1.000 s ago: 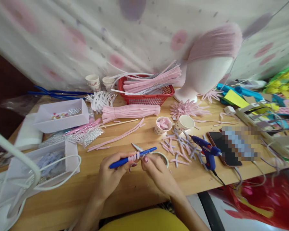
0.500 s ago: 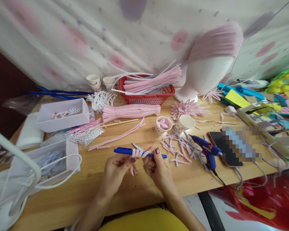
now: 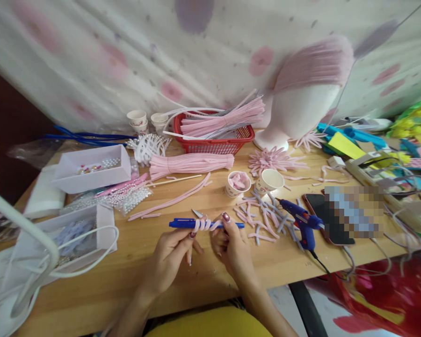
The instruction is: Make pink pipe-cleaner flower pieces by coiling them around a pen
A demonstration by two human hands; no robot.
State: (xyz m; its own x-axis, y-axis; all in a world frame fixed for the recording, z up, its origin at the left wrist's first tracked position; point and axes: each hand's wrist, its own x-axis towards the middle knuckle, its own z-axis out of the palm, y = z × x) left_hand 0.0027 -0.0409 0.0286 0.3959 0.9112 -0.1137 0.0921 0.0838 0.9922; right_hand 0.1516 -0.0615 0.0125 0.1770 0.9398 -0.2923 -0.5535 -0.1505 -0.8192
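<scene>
A blue pen [image 3: 182,223] lies level above the wooden table [image 3: 203,276], with a pink pipe cleaner [image 3: 205,224] coiled round its middle. My left hand [image 3: 171,255] pinches the pen just left of the coil, fingers closed. On the other side my right hand [image 3: 231,245] grips the pen and the coil's end, thumb up against it. Small scissors [image 3: 197,213] lie on the table just behind the pen.
Cut pink pieces [image 3: 263,215] and a blue glue gun [image 3: 301,223] lie to the right, beside a phone [image 3: 328,217]. Two paper cups [image 3: 254,181], a pink bundle [image 3: 191,164], a red basket [image 3: 214,135], a foam head [image 3: 301,103] and white boxes [image 3: 91,167] stand around.
The pen swung from tilted to level and rose a little. More of the pink pipe cleaner is coiled round it. Both hands kept their grip.
</scene>
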